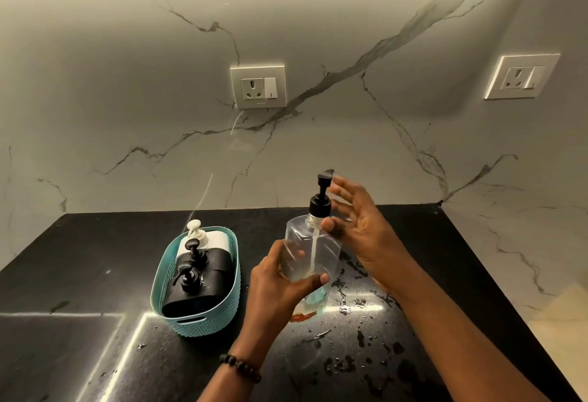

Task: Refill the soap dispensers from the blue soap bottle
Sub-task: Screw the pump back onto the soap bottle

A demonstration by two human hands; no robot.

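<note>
A clear plastic soap dispenser (305,252) with a black pump head (322,198) stands tilted on the black counter, a little blue soap at its bottom. My left hand (280,287) grips its lower body, thumb across the front. My right hand (356,223) is beside the pump neck with fingers spread and straight, thumb tip touching the collar. No blue soap bottle is in view.
A teal basket (203,322) to the left holds two black dispensers (194,290) and a white one (203,239). Water drops and puddles (359,347) cover the black counter (95,274) on the right. Two wall sockets (258,87) sit on the marble backsplash.
</note>
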